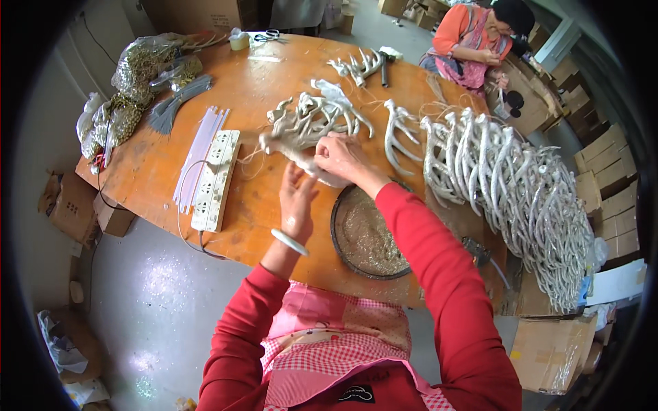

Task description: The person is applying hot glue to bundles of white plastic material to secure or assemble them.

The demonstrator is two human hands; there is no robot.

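Silver antler piece [301, 154] between two hands, one round pan [367, 236]

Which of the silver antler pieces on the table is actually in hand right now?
The glittery antler piece at table centre, gripped by the right hand; the others lie untouched, mostly in the big pile at right.

Pale antler-shaped piece [301, 147] — glittery, branched — held above the orange table.

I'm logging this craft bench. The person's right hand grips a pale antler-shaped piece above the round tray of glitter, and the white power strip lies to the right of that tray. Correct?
Not quite. In the head view the right hand does grip the antler-shaped piece above the round tray, but the white power strip lies to the left of that tray.
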